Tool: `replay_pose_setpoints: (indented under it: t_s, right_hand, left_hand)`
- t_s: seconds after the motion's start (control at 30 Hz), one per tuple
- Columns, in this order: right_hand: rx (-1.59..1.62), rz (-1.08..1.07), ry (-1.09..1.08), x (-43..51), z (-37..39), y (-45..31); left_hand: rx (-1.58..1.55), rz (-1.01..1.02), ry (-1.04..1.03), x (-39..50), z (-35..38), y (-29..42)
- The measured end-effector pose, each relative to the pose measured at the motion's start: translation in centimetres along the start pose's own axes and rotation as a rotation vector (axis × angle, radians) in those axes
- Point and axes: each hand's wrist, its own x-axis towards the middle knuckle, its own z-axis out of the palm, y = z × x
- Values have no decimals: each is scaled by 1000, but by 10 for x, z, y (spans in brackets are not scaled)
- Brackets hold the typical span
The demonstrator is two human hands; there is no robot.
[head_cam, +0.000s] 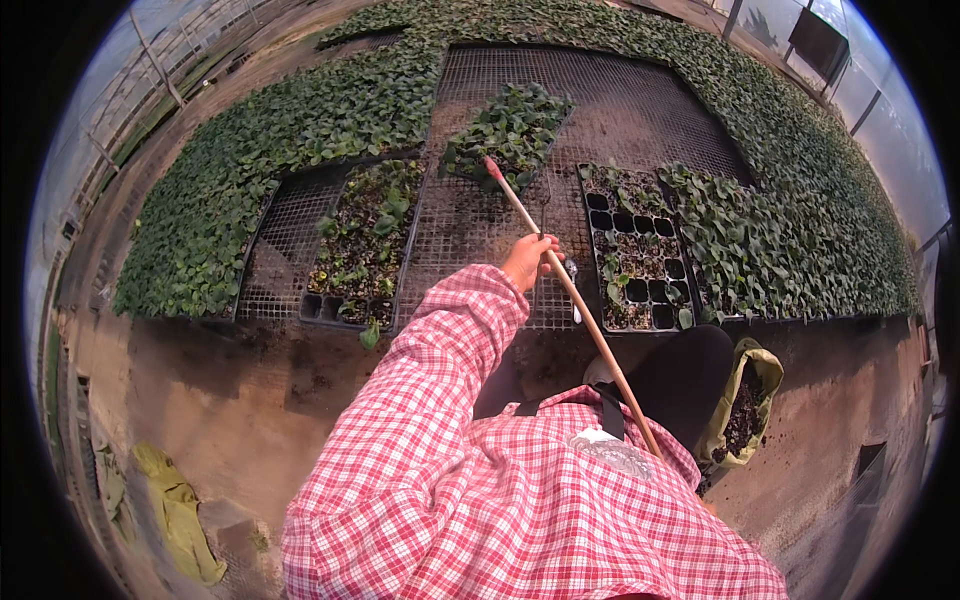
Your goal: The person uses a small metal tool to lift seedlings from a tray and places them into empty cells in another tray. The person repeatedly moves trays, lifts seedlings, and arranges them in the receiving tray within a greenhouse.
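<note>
My left hand is closed around a long wooden stick. The stick slants from a reddish tip at the upper left down to my shirt on the right. Just beyond that tip is a black tray of leafy green seedlings, turned askew on the mesh bench. A metal spoon lies beside the stick on the mesh, near a thin dark rod. Right of it is a cell tray with sparse seedlings and several empty cells. My right hand is out of view.
Left of my hand sits a tray of patchy, partly yellowed seedlings. Dense seedlings spread across the left, more across the right. An open yellowish bag of dark soil stands by my leg. Yellow-green cloth or sacking lies on the ground.
</note>
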Motion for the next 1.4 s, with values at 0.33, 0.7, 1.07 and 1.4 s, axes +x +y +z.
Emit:
replay_pose_setpoints:
  t_s: [0.33,0.7,1.07,1.4]
  right_hand:
    - [-149,421,-58,5,-9,-7]
    - [-134,293,136,20,8,-5]
    - [-38,313,122,41,16,0]
    - [-17,299,95,55,14,-4]
  left_hand:
    - [96,-182,-145,-49,31,-35]
    - [221,-319,-272,-87,43,-38]
    - [251,-350,-383,-99,52,-47]
    - [336,-499,-468,-107,54,-59]
